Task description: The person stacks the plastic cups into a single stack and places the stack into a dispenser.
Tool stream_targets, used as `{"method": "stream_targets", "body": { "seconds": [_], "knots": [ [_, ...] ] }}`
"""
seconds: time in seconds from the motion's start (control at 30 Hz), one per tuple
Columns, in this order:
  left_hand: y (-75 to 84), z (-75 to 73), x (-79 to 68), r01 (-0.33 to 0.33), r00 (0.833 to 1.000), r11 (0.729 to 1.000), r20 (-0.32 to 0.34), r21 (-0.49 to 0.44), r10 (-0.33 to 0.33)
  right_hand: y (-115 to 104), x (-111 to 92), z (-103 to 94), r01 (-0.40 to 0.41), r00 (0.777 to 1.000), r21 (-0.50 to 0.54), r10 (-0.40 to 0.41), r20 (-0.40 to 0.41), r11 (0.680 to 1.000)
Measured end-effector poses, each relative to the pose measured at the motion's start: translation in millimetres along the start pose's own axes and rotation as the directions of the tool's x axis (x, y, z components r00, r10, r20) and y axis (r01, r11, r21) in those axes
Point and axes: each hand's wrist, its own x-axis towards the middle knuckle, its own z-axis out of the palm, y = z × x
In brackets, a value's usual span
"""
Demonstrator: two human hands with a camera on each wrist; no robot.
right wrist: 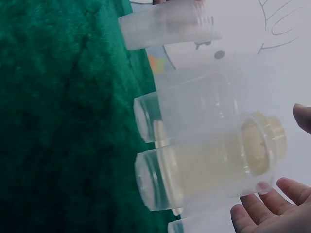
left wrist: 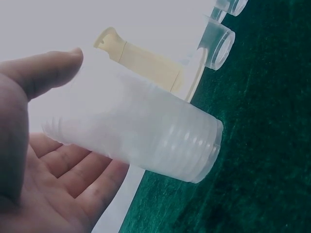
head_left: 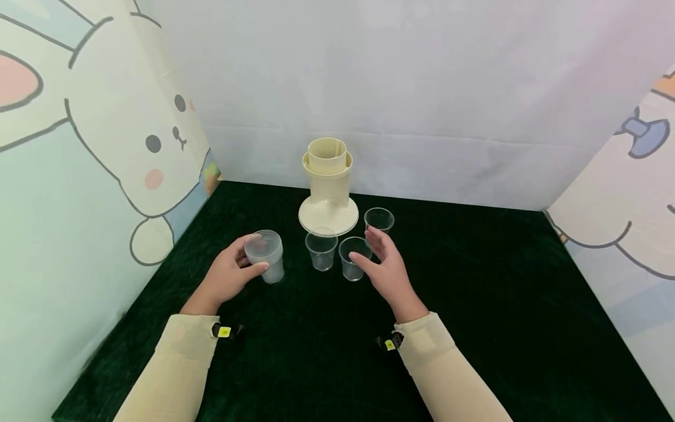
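Note:
My left hand [head_left: 228, 274] is around a stack of nested clear plastic cups [head_left: 271, 266], thumb in front and fingers behind. In the left wrist view the stack [left wrist: 160, 131] tilts across the picture between thumb and fingers. My right hand [head_left: 389, 269] is spread at the rim of a single clear cup [head_left: 352, 271], thumb apart from the fingers. Fingertips overlap that cup's rim in the right wrist view. Another clear cup [head_left: 321, 258] stands just left of it, and a third [head_left: 378, 218] behind the right hand's fingers.
A cream plastic stand [head_left: 329, 190] with a wide round base and a tube-like top stands behind the cups. Dark green cloth [head_left: 474, 293] covers the table. A white backdrop [head_left: 422, 88] rises at the rear, with cartoon-printed panels [head_left: 105, 193] at the sides.

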Motion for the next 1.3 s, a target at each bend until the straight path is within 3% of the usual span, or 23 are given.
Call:
{"method": "stream_targets", "body": {
  "seconds": [0.5, 1.3],
  "knots": [
    [0.1, 1.2, -1.1, 0.009, 1.0, 1.0, -0.006, 0.004, -0.009, 22.2, 6.2, 4.3, -0.087, 0.996, -0.025, 0.087, 0.023, 0.996],
    [-1.6, 0.0, 1.5, -0.005, 1.0, 1.0, 0.006, -0.006, 0.005, 29.2, 7.6, 7.8, -0.045, 0.998, 0.01, 0.045, 0.051, 0.999]
  ]
}}
